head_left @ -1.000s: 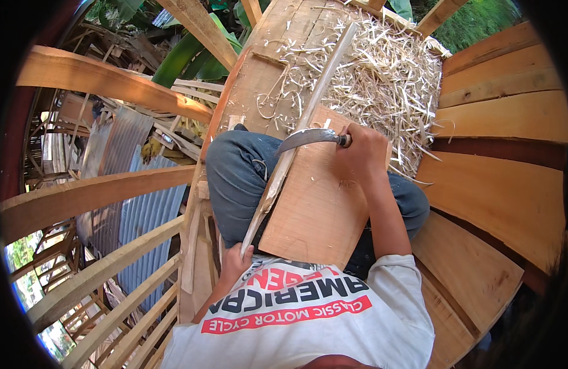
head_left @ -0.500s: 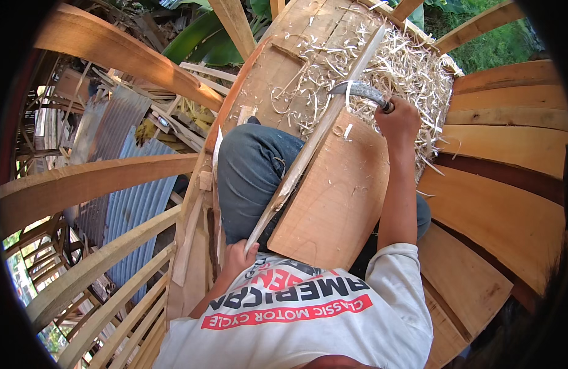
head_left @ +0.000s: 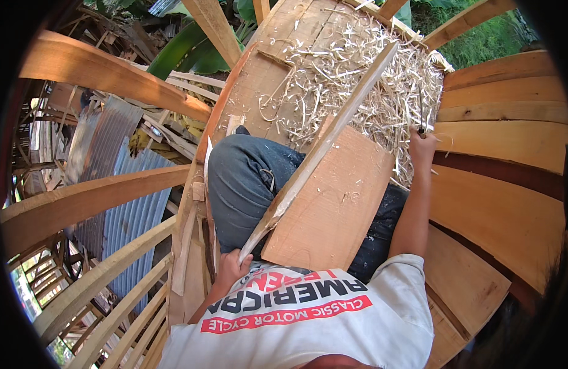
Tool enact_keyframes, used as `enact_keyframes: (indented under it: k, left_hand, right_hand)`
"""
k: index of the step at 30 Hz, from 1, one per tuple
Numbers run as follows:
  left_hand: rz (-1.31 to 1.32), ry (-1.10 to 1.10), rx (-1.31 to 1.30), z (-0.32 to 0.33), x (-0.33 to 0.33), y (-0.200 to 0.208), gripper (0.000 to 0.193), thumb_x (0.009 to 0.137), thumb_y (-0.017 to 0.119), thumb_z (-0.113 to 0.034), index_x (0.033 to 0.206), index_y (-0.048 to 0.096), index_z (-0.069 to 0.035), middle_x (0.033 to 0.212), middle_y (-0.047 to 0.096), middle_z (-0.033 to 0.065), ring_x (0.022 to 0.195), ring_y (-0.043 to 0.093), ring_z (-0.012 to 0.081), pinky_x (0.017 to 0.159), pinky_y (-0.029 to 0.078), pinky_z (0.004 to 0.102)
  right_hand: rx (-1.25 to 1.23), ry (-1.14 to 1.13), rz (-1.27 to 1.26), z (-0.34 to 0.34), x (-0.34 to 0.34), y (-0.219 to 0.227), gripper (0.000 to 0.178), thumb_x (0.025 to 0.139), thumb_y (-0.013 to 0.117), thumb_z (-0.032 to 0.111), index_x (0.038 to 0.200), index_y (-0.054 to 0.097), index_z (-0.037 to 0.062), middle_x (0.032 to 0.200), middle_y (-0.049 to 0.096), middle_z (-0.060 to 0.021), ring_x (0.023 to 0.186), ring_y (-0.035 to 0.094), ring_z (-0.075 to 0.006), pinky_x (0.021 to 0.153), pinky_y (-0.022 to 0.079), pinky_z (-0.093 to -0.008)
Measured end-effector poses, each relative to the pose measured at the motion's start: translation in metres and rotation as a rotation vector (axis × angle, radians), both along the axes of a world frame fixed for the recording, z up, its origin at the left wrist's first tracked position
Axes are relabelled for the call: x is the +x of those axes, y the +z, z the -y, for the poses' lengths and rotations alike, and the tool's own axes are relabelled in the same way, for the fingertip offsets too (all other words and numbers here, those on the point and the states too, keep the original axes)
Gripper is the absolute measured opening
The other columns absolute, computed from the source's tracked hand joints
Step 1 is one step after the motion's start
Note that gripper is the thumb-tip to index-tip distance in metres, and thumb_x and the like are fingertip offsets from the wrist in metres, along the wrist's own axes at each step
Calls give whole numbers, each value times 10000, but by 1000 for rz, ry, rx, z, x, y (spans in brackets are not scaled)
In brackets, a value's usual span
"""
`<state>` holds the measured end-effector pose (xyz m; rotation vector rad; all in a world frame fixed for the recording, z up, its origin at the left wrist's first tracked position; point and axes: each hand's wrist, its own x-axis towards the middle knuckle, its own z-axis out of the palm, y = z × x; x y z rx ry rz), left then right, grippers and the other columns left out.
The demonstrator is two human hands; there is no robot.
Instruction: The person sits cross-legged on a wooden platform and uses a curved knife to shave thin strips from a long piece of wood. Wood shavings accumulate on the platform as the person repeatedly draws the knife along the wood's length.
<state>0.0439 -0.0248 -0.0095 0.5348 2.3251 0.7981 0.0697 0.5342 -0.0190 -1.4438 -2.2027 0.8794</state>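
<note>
A long pale wooden stick (head_left: 328, 140) runs slantwise from my lap to the far right, over the shavings. My left hand (head_left: 233, 267) is closed round its thin near end, by my left hip. Under the stick, a broad flat board (head_left: 333, 209) lies tilted across my lap, with a few small shavings on it. My right hand (head_left: 423, 147) is out to the right, apart from the stick, gripping a curved knife (head_left: 421, 109) by its dark handle. The blade points away from me and shows almost edge-on as a thin dark line.
Curly wood shavings (head_left: 364, 77) heap on the plank floor (head_left: 278, 34) ahead. Wide planks (head_left: 499, 190) form the right side. Curved wooden ribs (head_left: 106, 184) rise at the left, with corrugated metal sheets (head_left: 136, 209) and scrap wood beyond. Green plants show past the far end.
My right hand has drawn the knife off the stick and swung it to the right. The stick's far end has shifted slightly right and nearer; my left hand keeps its hold.
</note>
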Motion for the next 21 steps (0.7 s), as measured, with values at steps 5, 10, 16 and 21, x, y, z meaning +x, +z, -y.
enact_keyframes:
  k: [5, 10, 16, 21]
  left_hand:
    - [135, 44, 81, -9, -11, 16, 465, 859, 580, -375, 634, 532, 29, 573, 521, 258, 580, 552, 459, 497, 414, 462]
    - [33, 16, -19, -10, -8, 15, 469, 863, 570, -386, 648, 535, 29, 586, 526, 267, 598, 562, 462, 509, 418, 475]
    - [-169, -55, -180, -5, 6, 7, 451, 839, 591, -419, 709, 537, 9, 591, 551, 259, 587, 572, 446, 512, 438, 482]
    - [-178, -119, -199, -8, 3, 12, 487, 834, 587, -465, 728, 529, 7, 597, 565, 249, 580, 584, 431, 508, 447, 478]
  right_hand:
    - [-6, 7, -62, 27, 0, 8, 481, 832, 644, 287, 511, 487, -33, 429, 381, -39, 451, 369, -110, 465, 327, -337]
    - [40, 153, -136, 53, -21, 31, 397, 812, 655, 277, 582, 553, -30, 426, 422, -88, 400, 382, -169, 449, 338, -361]
    - [166, 369, 54, 104, -21, 67, 244, 769, 643, 244, 654, 650, 30, 518, 551, -144, 494, 561, -321, 509, 450, -390]
    - [253, 480, 166, 129, -19, 72, 198, 711, 643, 238, 629, 647, 58, 547, 579, -141, 544, 607, -313, 534, 491, -411]
